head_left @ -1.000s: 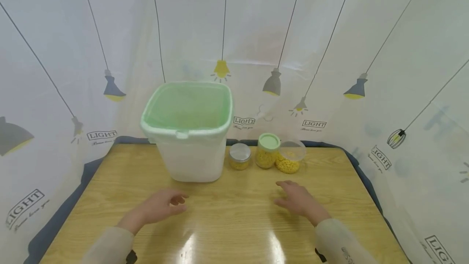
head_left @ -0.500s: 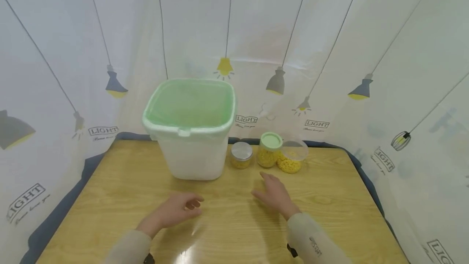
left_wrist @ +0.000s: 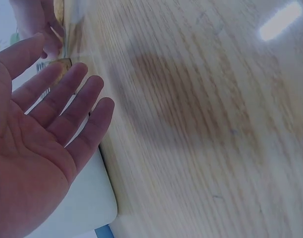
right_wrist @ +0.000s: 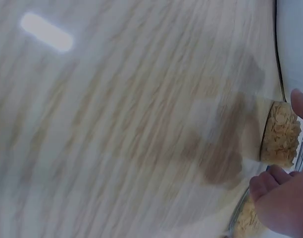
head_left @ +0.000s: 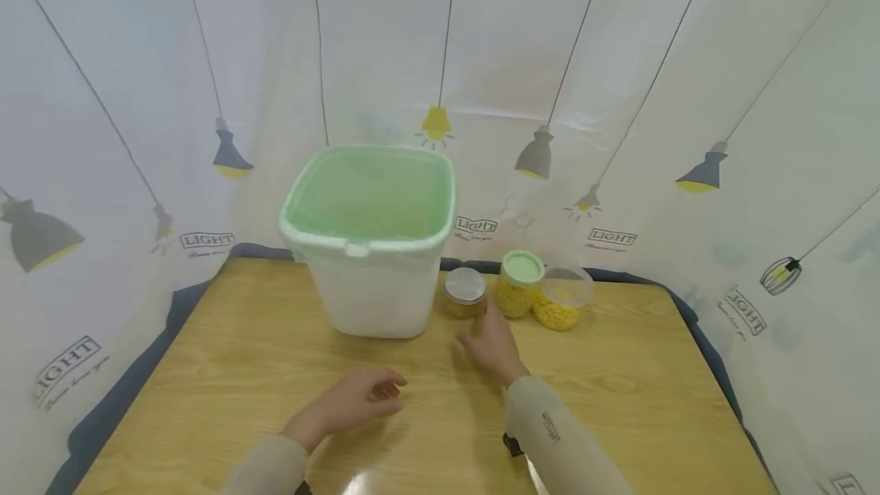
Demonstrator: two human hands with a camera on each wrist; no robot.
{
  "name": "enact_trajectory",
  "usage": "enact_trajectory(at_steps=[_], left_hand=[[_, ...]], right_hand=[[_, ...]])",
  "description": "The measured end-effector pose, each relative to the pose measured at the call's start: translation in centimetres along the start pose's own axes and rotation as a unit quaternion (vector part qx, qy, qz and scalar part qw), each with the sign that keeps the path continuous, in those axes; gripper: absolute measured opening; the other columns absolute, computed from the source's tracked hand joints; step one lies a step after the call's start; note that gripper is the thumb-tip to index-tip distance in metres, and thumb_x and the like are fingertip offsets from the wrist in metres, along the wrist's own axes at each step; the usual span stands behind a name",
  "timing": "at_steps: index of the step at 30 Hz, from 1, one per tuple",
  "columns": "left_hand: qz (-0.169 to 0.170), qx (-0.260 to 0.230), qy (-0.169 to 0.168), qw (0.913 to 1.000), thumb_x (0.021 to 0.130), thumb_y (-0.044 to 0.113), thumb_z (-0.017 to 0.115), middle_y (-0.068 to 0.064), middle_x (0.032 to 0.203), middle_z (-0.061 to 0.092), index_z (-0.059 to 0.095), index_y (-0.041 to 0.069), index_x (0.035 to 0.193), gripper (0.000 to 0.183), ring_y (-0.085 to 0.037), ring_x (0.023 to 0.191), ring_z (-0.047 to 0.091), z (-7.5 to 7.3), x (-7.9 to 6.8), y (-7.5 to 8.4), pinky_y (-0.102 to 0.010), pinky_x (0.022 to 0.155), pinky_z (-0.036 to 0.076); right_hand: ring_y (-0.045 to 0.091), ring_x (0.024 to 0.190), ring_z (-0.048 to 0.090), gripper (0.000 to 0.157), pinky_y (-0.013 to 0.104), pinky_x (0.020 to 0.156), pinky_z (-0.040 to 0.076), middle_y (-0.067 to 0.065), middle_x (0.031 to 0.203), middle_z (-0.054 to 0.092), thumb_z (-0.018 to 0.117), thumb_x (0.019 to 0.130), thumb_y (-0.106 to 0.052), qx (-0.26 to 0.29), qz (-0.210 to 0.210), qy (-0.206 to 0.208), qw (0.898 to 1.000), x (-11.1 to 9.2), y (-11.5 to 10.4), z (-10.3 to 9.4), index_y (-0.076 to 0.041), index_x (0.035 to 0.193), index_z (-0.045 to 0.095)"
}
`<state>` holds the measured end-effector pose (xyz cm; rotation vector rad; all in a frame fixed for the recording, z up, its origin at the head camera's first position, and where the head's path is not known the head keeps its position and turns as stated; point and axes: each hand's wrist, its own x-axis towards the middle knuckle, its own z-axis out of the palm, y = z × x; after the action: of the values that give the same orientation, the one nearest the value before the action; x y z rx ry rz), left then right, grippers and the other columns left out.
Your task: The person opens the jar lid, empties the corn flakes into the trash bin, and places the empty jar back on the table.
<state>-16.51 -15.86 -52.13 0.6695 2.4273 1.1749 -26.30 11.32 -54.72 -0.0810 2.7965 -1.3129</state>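
Currently, the silver-lidded jar (head_left: pixel 465 298) stands upright, axis vertical, right of the white bin (head_left: pixel 374 304); near it, the right hand (head_left: pixel 495 342) parts thumb and fingers, contact unclear; the left hand (head_left: pixel 360 401) is spread.

"What's your table (head_left: pixel 227 357) like?"
"Wood-grained and glossy; you can see it mirror a light."
"And your bin (head_left: pixel 374 296)?"
"Smooth plastic by its look, matt on the walls."
"Your silver-lidded jar (head_left: pixel 461 309)?"
"Clear and smooth, glass or plastic you can't tell; its cap (head_left: pixel 465 283) looks like shiny metal."
"The green lid (head_left: pixel 522 267)?"
"Matt plastic, while your yellow pieces (head_left: pixel 555 315) look rough."
"Your sleeves (head_left: pixel 560 441)?"
"Matt cloth, and the wall sheet (head_left: pixel 385 37) is creased with a faint sheen."
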Motion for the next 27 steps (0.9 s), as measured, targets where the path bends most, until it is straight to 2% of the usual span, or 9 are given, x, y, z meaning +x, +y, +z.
enact_trajectory(at_steps=[6, 15, 21, 27], left_hand=[[-0.016, -0.002, -0.001, 0.9999, 0.094, 0.035, 0.062, -0.008, 0.114, 0.068, 0.059, 0.006, 0.129, 0.045, -0.021, 0.104, 0.063, 0.5, 0.0, 0.2, -0.036, 0.089, 0.055], [-0.016, -0.004, 0.004, 0.9999, 0.095, 0.033, 0.061, -0.009, 0.117, 0.068, 0.058, 0.007, 0.13, 0.043, -0.026, 0.108, 0.064, 0.9, -0.1, 0.4, -0.046, 0.094, 0.053], [-0.025, -0.01, 0.005, 0.9996, 0.095, 0.034, 0.061, -0.008, 0.118, 0.068, 0.059, 0.01, 0.129, 0.041, -0.025, 0.108, 0.064, 0.7, -0.2, 0.2, -0.047, 0.095, 0.052], [-0.025, -0.014, -0.004, 0.9996, 0.096, 0.033, 0.059, -0.008, 0.118, 0.068, 0.059, 0.01, 0.128, 0.039, -0.023, 0.108, 0.065, 0.5, -0.3, 0.1, -0.048, 0.095, 0.052]], right_hand=[[0.035, 0.145, 0.029, 0.092, 0.051, 0.12, 0.024, 0.019, 0.155, 0.03, 0.074, 0.085, -0.022, 0.053, 0.03, 0.017, 0.998, 1.3, -0.2, 1.0, -0.004, 0.154, 0.016], [0.034, 0.143, 0.033, 0.093, 0.049, 0.121, 0.025, 0.018, 0.15, 0.035, 0.079, 0.081, -0.021, 0.129, 0.079, 0.07, 0.986, 3.4, -0.2, 2.4, -0.005, 0.15, 0.02], [0.036, 0.143, 0.032, 0.097, 0.048, 0.121, 0.025, 0.022, 0.153, 0.032, 0.08, 0.08, -0.02, 0.136, 0.101, 0.098, 0.981, 4.5, -0.6, 3.3, -0.003, 0.152, 0.017], [0.034, 0.139, 0.04, 0.094, 0.046, 0.119, 0.03, 0.018, 0.148, 0.04, 0.082, 0.076, -0.017, 0.13, 0.099, 0.133, 0.978, 5.4, -0.6, 4.2, -0.006, 0.149, 0.023]])
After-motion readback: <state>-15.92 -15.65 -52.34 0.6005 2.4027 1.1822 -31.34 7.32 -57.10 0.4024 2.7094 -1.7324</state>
